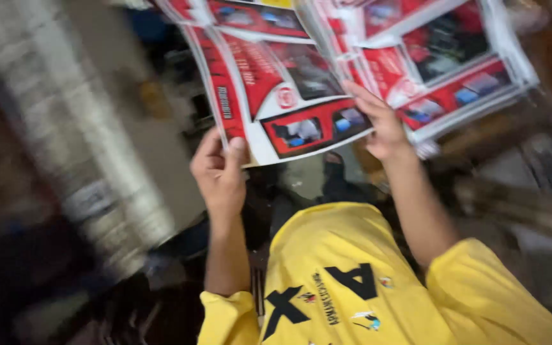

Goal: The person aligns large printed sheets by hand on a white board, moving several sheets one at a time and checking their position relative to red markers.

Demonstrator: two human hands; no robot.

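Head view: two bare hands lift a glossy printed sheet (289, 83).
Left hand (220, 171) pinches its lower corner, thumb on top; right hand (381, 124) grips the red-and-white fold, forearms raised.

Printed sheets (301, 83) blocking fwd reach

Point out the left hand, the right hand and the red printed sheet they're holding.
left hand (220, 174), head view, on the back of the hand.
right hand (383, 124), head view, on the back of the hand.
red printed sheet (269, 83), head view, on its red middle panel.
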